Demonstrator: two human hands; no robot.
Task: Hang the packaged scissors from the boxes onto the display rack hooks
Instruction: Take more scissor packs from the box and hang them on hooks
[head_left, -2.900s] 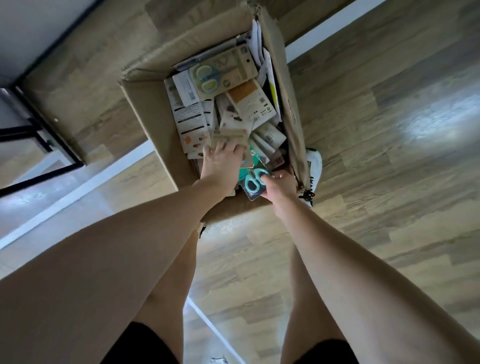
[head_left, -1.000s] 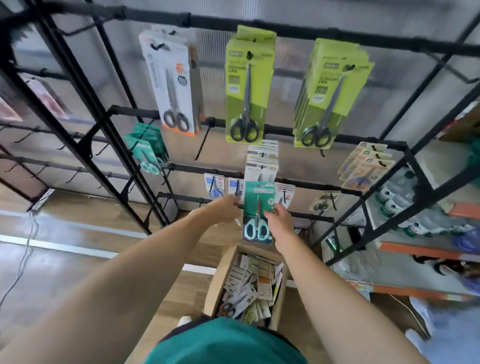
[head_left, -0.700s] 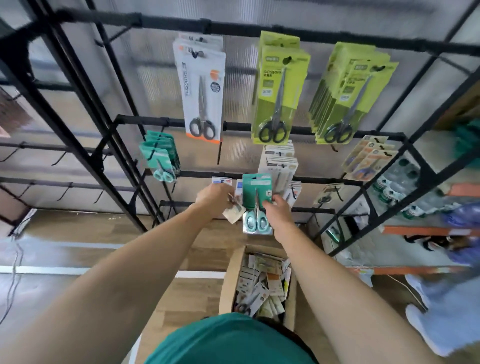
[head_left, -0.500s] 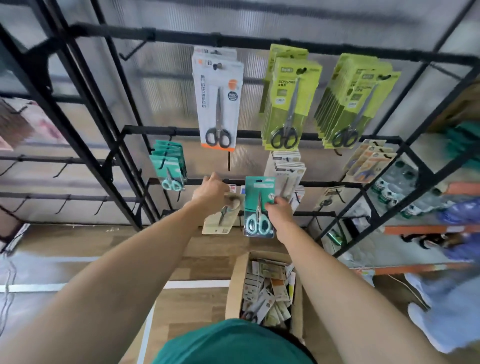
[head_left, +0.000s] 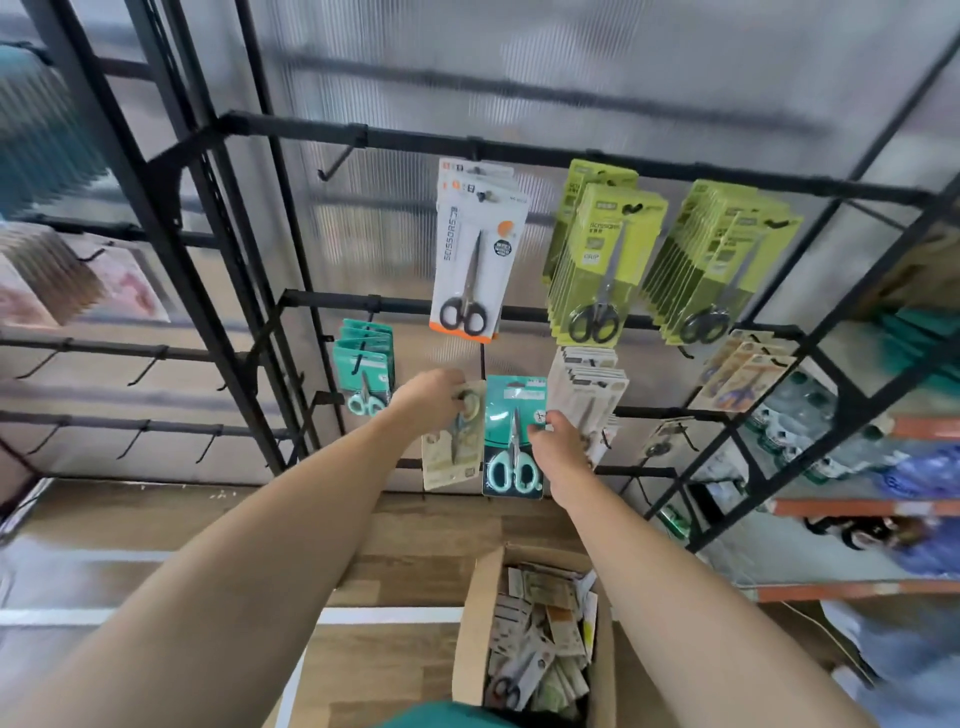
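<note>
My right hand (head_left: 558, 447) pinches a teal scissors pack (head_left: 513, 436) by its right edge, upright in front of the black display rack (head_left: 498, 150). My left hand (head_left: 431, 400) grips the top of a beige scissors pack (head_left: 451, 447), which hangs down just left of the teal one. Both packs are held at the height of the rack's third bar. A stack of matching teal packs (head_left: 365, 371) hangs on a hook to the left of my left hand. The open cardboard box (head_left: 475, 623) with several packs stands on the floor below.
White-and-orange scissors packs (head_left: 475, 249) and two stacks of green packs (head_left: 602, 260) hang on the upper bar, white packs (head_left: 587, 400) to the right of my hands. Bare hooks (head_left: 332, 166) stick out at upper left and on the left rack. Shelves with bottles (head_left: 795, 415) stand at right.
I have risen from the box with a pack in each hand and lifted both toward the rack. Over the last half second the view has closed in and the beige pack has come beside the teal one.
</note>
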